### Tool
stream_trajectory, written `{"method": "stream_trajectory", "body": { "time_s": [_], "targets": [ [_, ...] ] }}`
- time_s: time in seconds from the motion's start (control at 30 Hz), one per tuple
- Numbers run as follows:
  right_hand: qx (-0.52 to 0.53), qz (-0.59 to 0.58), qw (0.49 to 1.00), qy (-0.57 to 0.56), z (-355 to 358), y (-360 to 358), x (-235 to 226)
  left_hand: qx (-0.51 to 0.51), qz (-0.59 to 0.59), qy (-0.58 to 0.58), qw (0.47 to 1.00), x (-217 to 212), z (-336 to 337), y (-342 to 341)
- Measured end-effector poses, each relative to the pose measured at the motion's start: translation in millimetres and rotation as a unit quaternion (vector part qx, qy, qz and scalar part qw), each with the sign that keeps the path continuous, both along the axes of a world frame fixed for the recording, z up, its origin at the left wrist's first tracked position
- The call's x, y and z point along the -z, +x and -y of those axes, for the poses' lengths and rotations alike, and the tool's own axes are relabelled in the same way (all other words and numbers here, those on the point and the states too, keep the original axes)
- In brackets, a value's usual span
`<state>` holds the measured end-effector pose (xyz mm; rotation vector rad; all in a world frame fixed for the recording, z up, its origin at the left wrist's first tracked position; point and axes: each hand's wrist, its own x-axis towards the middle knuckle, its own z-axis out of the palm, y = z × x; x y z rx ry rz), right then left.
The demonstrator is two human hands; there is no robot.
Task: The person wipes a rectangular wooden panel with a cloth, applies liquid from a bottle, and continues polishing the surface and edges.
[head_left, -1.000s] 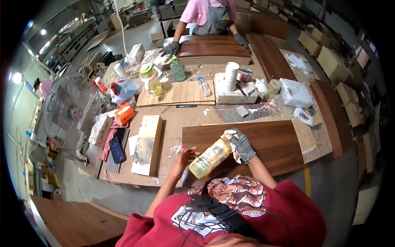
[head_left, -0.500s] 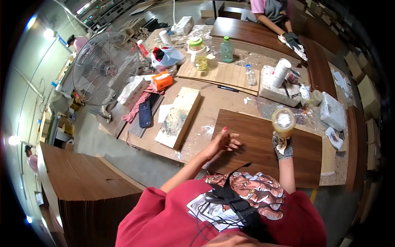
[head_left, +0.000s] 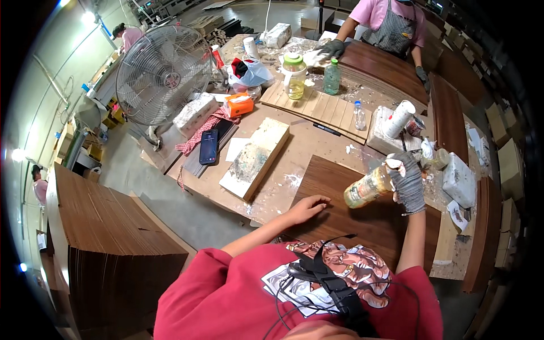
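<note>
Since half a second ago the yellowish clear plastic bottle [head_left: 368, 186] went from upright to tipped on its side; the view swung too. Right hand [head_left: 409, 182], in a grey knit glove, has its fingers wrapped tight round the bottle's top end. The bottle's long axis lies near level, base pointing left and slightly down, held above the dark brown wood-grain panel [head_left: 351, 212] on the counter [head_left: 294, 164]. Left hand [head_left: 306, 208] is bare, lying flat on the panel's near-left edge, fingers spread, holding nothing. Pale wooden block [head_left: 255, 158] smeared with dried glue lies left of the panel. Black phone [head_left: 208, 147] lies further left.
</note>
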<state>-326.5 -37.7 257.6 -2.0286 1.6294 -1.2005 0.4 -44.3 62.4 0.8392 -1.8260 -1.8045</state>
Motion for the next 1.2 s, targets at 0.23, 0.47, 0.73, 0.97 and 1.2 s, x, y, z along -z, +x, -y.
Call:
{"method": "stream_trajectory", "body": {
  "time_s": [0.23, 0.47, 0.73, 0.97, 1.2],
  "targets": [
    [0.116, 0.299, 0.941, -0.111, -5, -92, 18, -0.029, 0.187, -0.376, 0.907, 18, -17, -7],
    [0.187, 0.771, 0.605, -0.07, -18, -109, 83, -0.004, 0.255, -0.422, 0.87, 14, -25, -11],
    [0.13, 0.437, 0.89, -0.007, 60, -94, 49, 0.006, 0.262, -0.427, 0.866, 13, -22, -8],
    [0.152, -0.219, 0.964, 0.024, 163, -13, 55, -0.001, 0.262, -0.417, 0.87, 16, -21, -6],
    [0.137, -0.381, 0.914, -0.031, 202, -62, 114, -0.015, 0.233, -0.434, 0.87, 7, -25, -9]
  ]
}}
